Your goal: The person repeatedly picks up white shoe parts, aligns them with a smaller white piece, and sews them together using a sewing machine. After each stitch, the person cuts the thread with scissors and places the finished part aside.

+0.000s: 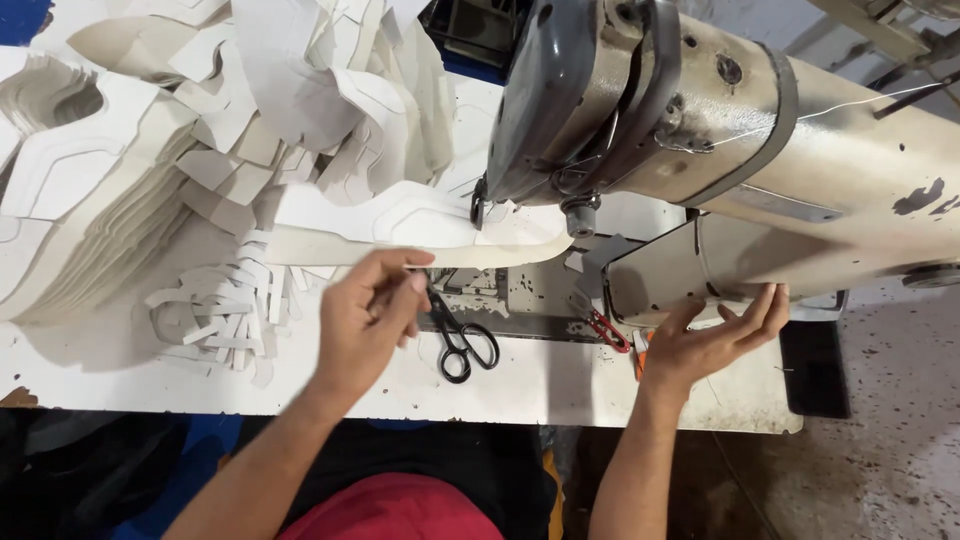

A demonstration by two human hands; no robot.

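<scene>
My left hand (368,318) pinches the near edge of a long white cut fabric piece (400,225) that runs rightward under the head of a worn beige sewing machine (720,150). My right hand (712,340) hovers palm-up with fingers spread, just below the machine's arm, holding nothing. Black scissors (462,345) lie on the white table (520,385) between my hands. A small red-handled snipper (607,331) rests near my right thumb.
Large heaps of white cut pieces (200,130) cover the table's left and back. Loose narrow strips (225,315) lie beside my left hand. A thread (850,103) runs across the machine's top. The table's front edge is close to my body; speckled floor (880,440) shows at right.
</scene>
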